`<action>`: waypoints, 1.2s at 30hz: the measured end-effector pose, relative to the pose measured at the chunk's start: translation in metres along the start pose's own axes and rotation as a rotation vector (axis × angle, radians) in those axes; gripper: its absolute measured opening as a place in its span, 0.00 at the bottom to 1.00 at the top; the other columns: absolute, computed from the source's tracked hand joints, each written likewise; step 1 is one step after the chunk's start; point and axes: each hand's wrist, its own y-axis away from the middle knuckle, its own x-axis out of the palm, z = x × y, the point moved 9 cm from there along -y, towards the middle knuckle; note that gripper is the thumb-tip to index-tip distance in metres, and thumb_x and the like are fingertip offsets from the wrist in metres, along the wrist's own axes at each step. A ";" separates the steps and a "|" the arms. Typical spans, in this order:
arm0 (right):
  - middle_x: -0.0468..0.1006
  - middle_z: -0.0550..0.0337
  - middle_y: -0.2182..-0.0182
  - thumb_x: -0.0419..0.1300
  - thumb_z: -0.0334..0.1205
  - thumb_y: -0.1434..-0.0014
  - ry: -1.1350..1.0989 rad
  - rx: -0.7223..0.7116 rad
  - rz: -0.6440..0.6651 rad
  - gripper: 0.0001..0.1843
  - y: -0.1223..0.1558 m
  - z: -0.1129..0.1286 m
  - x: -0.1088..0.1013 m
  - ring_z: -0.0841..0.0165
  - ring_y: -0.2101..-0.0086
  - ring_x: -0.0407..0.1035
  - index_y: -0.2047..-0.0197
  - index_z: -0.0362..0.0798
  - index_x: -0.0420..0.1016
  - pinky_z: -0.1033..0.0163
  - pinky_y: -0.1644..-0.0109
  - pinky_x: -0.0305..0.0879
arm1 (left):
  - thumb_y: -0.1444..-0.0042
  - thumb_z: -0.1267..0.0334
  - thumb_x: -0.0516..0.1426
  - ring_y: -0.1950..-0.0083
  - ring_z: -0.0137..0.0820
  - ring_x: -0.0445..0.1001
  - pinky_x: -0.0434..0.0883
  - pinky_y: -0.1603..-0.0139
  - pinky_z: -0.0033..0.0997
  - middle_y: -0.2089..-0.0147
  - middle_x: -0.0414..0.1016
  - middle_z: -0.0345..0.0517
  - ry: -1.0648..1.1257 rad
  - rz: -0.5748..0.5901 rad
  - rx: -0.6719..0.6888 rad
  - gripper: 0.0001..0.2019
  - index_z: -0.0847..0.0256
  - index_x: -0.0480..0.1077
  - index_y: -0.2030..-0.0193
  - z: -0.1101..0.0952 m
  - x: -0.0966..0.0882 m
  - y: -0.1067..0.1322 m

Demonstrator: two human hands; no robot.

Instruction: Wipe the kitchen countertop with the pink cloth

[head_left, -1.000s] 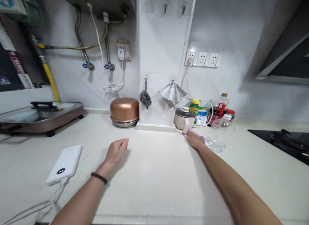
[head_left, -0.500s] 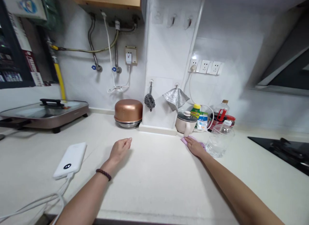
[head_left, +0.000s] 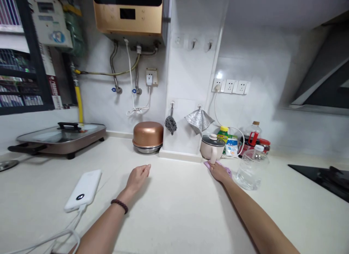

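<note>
My right hand (head_left: 219,171) presses a purple cloth (head_left: 227,170) against the counter, its fingers close below the handle of a small cream electric pot (head_left: 208,151) with a dark lid. Beside that hand, to the right, stands a clear plastic bottle (head_left: 248,173) with a white cap. My left hand (head_left: 138,177), a bead bracelet (head_left: 120,206) on its wrist, is loosely curled just above the counter and holds nothing. A copper-coloured bowl (head_left: 148,134) lies upside down on a steel one behind it.
The white counter (head_left: 174,214) carries a white power bank (head_left: 84,190) with cables at left and an electric griddle (head_left: 62,137) behind. Sauce bottles and a yellow-capped bottle (head_left: 223,134) stand near the wall. A black hob (head_left: 324,177) is at right. A scrubber (head_left: 170,124) and silver cloth (head_left: 199,120) hang from hooks.
The camera view has tilted up, so everything appears lower and more of the water heater shows. My right hand stays on the purple cloth by the pot; my left hand remains curled.
</note>
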 end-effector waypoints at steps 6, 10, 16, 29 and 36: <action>0.61 0.53 0.32 0.34 0.42 0.30 0.015 0.047 0.037 0.31 0.027 0.014 -0.002 0.59 0.32 0.50 0.30 0.48 0.59 0.46 0.32 0.48 | 0.39 0.43 0.44 0.75 0.30 0.61 0.53 0.70 0.30 0.81 0.59 0.38 -0.033 -0.019 -0.020 0.26 0.58 0.58 0.81 0.009 -0.006 -0.003; 0.56 0.57 0.30 0.35 0.46 0.30 -0.053 -0.010 0.094 0.31 0.070 0.033 -0.005 0.62 0.31 0.45 0.28 0.51 0.56 0.48 0.29 0.43 | 0.40 0.43 0.43 0.74 0.31 0.62 0.53 0.70 0.31 0.81 0.60 0.39 -0.058 -0.022 -0.020 0.25 0.58 0.57 0.81 0.006 -0.009 -0.001; 0.51 0.65 0.29 0.38 0.53 0.30 -0.187 -0.126 0.127 0.30 0.172 0.055 -0.032 0.63 0.30 0.45 0.28 0.59 0.54 0.50 0.27 0.39 | 0.41 0.43 0.43 0.75 0.31 0.60 0.54 0.70 0.31 0.81 0.58 0.38 -0.035 -0.048 -0.013 0.24 0.57 0.54 0.81 -0.002 -0.016 0.008; 0.53 0.70 0.31 0.41 0.59 0.35 -0.103 0.214 0.013 0.32 0.284 -0.133 -0.032 0.59 0.32 0.47 0.31 0.63 0.60 0.49 0.27 0.44 | 0.42 0.41 0.44 0.75 0.31 0.61 0.54 0.70 0.31 0.81 0.59 0.39 0.027 -0.039 -0.001 0.25 0.57 0.55 0.81 -0.007 -0.014 0.009; 0.56 0.70 0.32 0.41 0.58 0.35 -0.036 0.214 -0.017 0.32 0.259 -0.131 -0.021 0.60 0.32 0.47 0.31 0.64 0.61 0.48 0.27 0.46 | 0.39 0.43 0.42 0.75 0.30 0.61 0.53 0.70 0.30 0.80 0.61 0.39 -0.011 0.000 0.055 0.26 0.58 0.56 0.80 -0.023 -0.002 0.011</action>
